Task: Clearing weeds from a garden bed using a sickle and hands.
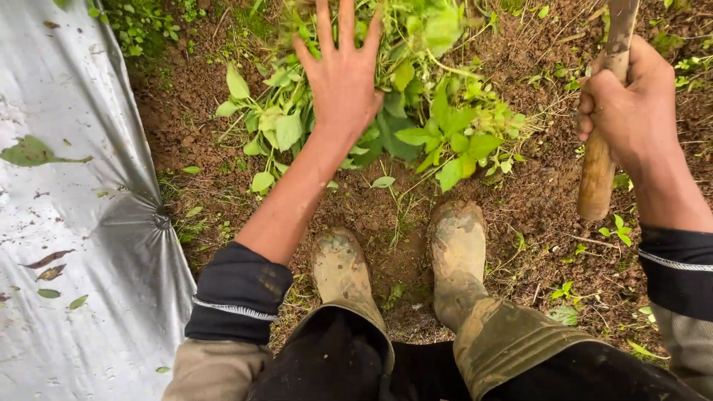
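Observation:
My left hand (342,76) lies flat with fingers spread on a heap of leafy green weeds (438,130) on bare brown soil. Nothing is gripped in it. My right hand (631,104) is closed around the wooden handle of a tool (596,182). The handle points down toward me, and the tool's head runs out of the top of the view. My two muddy rubber boots (457,249) stand on the soil just below the weeds.
A sheet of silver plastic mulch (67,223) covers the ground on the left, pinned at a puckered point near its edge, with a few fallen leaves on it. Small green sprouts (620,229) dot the soil at the right.

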